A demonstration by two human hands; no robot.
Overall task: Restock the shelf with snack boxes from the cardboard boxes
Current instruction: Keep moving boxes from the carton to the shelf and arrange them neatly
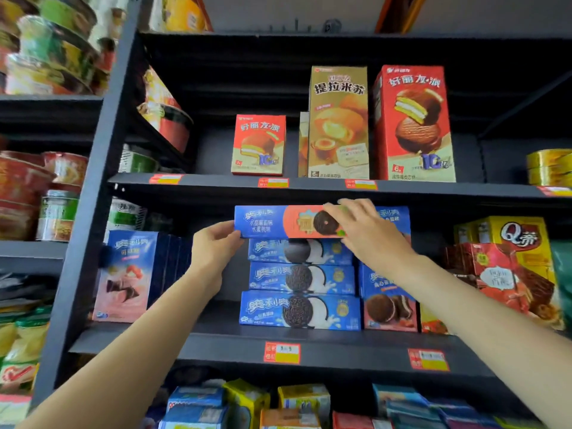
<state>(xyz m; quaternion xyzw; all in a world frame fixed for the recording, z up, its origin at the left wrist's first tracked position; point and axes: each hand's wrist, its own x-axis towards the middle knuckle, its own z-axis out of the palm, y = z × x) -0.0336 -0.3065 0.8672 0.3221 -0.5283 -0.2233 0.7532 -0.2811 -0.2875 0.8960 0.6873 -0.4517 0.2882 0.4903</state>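
Box in hand: a long flat blue-and-salmon cardboard biscuit box (289, 221) with a dark round biscuit printed on its front, held level just under the upper board, on top of or just above the pile, I cannot tell which
Left hand (213, 243): fingers and thumb curled round the box's left end, gripping it
Right hand (368, 230): fingers laid over the right end and the top edge, thumb below, so it too holds the box
Pile beneath: a stack of three long blue cardboard biscuit boxes (300, 281) lying flat, fronts out, on the dark metal middle shelf (216, 339); the held box sits a little to the left of them
Neighbours: upright blue-and-pink wafer boxes (127, 274) to the left with a gap between, and a blue-and-red pie box (388, 300) touching the pile on the right
Done so far: by my reckoning the middle shelf is partly filled, three boxes down and a fourth arriving
Left to do: the held box looks not yet squared up and let go; bare shelf shows left of the pile, and the upper shelf (309, 183) carries only a few tall red and gold cake boxes (340, 122) with open room around them
Supply: the cardboard boxes are out of view, so how much stock remains cannot be judged
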